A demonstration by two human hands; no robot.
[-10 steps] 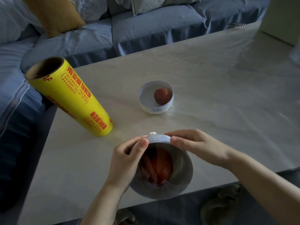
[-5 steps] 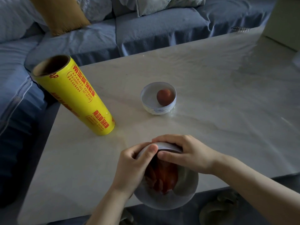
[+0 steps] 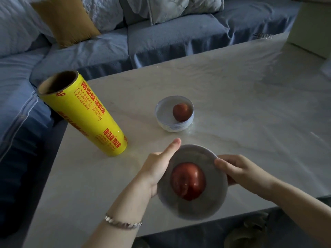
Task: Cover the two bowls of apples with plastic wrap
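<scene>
The near bowl [image 3: 194,209] sits at the table's front edge, held between both hands, with a red apple [image 3: 188,180] inside under shiny film. My left hand [image 3: 157,169] cups its left side, thumb stretched straight along the rim, fingers hidden beneath. Gripping the right rim is my right hand [image 3: 240,170], thumb on top. The far bowl [image 3: 161,113], white with a smaller apple [image 3: 180,111], stands mid-table with crinkled film around its base. A yellow plastic wrap roll [image 3: 84,113] stands upright at the left.
The pale marble table [image 3: 241,104] stretches back and right. A blue sofa [image 3: 170,38] with a mustard cushion [image 3: 66,20] wraps the far and left sides. A pale box [image 3: 315,24] stands at the far right corner.
Both hands were pinching at the near bowl's far rim. They have slid apart to its left and right sides, and the bowl now shows its apple from above.
</scene>
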